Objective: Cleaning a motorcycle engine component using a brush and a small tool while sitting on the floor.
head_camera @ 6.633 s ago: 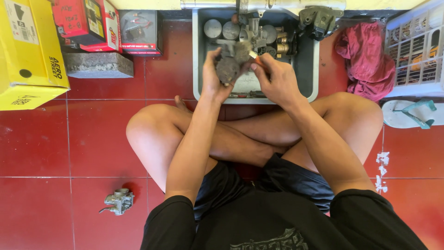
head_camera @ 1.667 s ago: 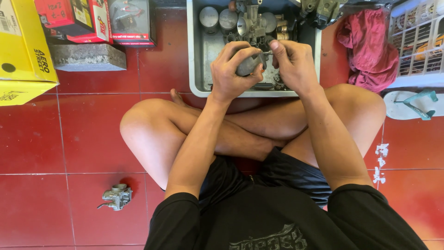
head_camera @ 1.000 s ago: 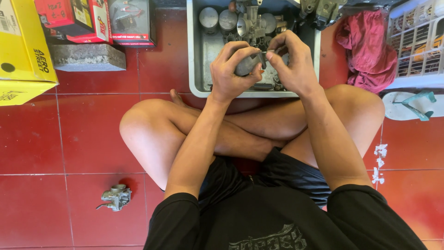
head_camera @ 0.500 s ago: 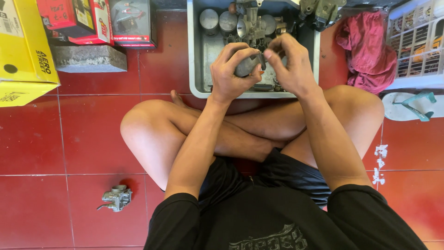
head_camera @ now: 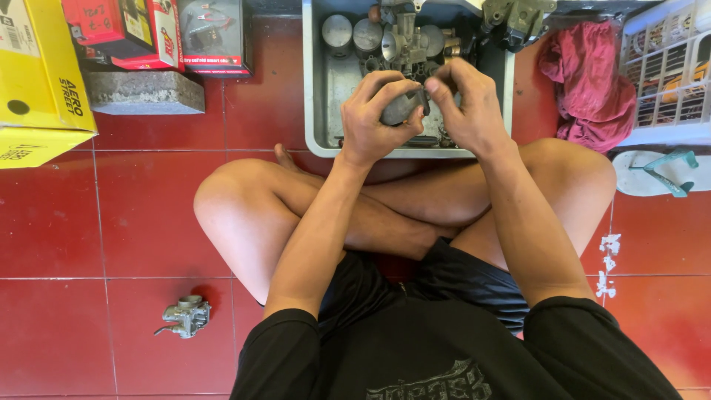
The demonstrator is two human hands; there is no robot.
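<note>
I sit cross-legged on a red tiled floor. My left hand (head_camera: pixel 376 117) grips a small grey metal engine part (head_camera: pixel 401 109) over a grey plastic tray (head_camera: pixel 317 111). My right hand (head_camera: pixel 466 104) pinches the same part from the right with thumb and forefinger. The tray holds several metal parts, among them round pistons (head_camera: pixel 352 33) and a carburetor body (head_camera: pixel 404 43). Much of the held part is hidden by my fingers.
A loose carburetor (head_camera: pixel 187 315) lies on the floor at my left. A yellow box (head_camera: pixel 41 74), red boxes (head_camera: pixel 126 30) and a grey block (head_camera: pixel 144 91) stand at far left. A red rag (head_camera: pixel 585 81), white basket (head_camera: pixel 666 74) and sandal (head_camera: pixel 659 172) are at right.
Both hands stayed over the tray with the part. My right fingers have shifted a little higher on it; the rest is unchanged.
</note>
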